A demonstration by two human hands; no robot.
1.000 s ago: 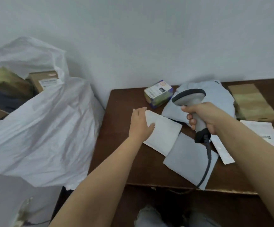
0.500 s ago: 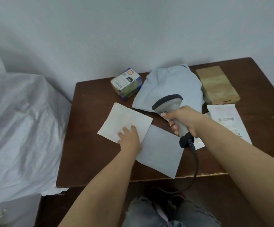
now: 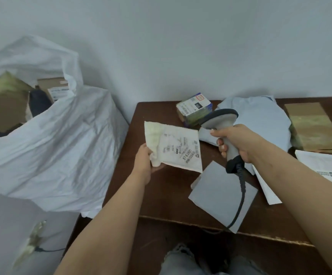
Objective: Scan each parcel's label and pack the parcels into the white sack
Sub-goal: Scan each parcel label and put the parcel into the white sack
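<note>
White sack (image 3: 61, 147), cardboard boxes (image 3: 4, 100) inside.

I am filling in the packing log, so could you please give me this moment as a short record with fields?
left hand: grips the white envelope parcel by its edge, lifted off the table, label side up
right hand: grips the barcode scanner, head turned toward the label
white sack: open, left of the table, boxes inside
table: brown; small labelled box, large grey mailer, flat grey mailer, brown parcel, white mailer
step: parcel held ready for scanning, not yet packed
</note>
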